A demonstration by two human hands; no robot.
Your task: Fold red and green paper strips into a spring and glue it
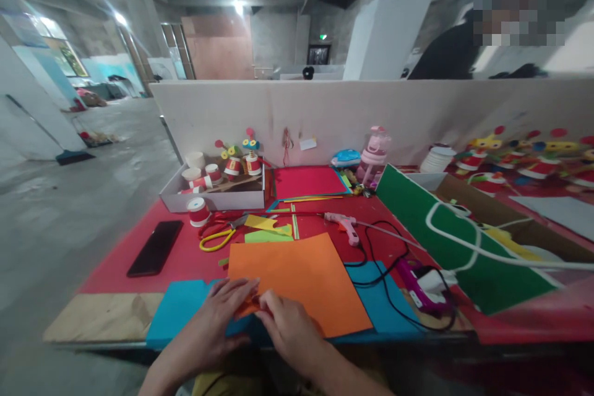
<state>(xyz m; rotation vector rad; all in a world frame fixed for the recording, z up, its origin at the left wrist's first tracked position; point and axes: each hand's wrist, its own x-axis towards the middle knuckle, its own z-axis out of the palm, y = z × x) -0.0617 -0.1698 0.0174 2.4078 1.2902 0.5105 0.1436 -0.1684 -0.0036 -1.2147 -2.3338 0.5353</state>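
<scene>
An orange sheet of paper (301, 278) lies on a blue sheet (179, 309) at the near edge of the red table (185, 253). My left hand (218, 322) rests on the orange sheet's near left corner, fingers stretched out and pressed flat against the paper. My right hand (290, 331) lies beside it on the same corner, fingers curled down onto a fold in the paper. The two hands' fingertips nearly touch.
A black phone (155, 247) lies to the left. Scissors (220, 232) and paper scraps sit behind the orange sheet, a glue gun (343, 226) with black cable to the right. A box (213, 189) of paper-cup crafts stands behind. A green sheet (445, 241) lies at the right. A person stands behind the partition.
</scene>
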